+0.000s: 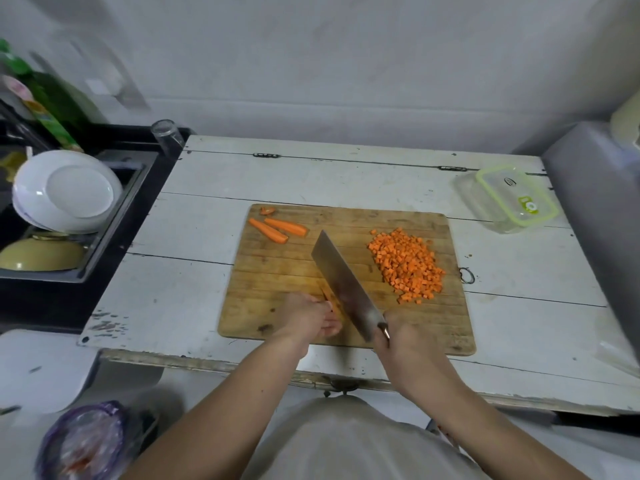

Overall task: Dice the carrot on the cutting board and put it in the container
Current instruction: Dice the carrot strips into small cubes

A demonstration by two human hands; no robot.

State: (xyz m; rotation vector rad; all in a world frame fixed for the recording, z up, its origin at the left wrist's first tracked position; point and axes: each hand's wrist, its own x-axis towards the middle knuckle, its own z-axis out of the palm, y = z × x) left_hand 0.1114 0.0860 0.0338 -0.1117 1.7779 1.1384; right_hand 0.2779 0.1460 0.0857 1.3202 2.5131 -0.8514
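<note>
Here, right hand (398, 336) grips cleaver (343, 282), left hand (311, 317) pinning carrot strips (330, 304); container (507, 199) sits apart.

Home kitchen, dish rack (114, 216) with bowls (65, 192), worn white table (194, 271)

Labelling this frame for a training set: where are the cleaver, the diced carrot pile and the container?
cleaver (341, 278): head view, middle of the blade.
diced carrot pile (407, 265): head view, centre of the heap.
container (498, 216): head view, clear side wall.

light: soft, even, dim | shadows: faint | edges: wide-angle bowing, blurred | centre: sharp
</note>
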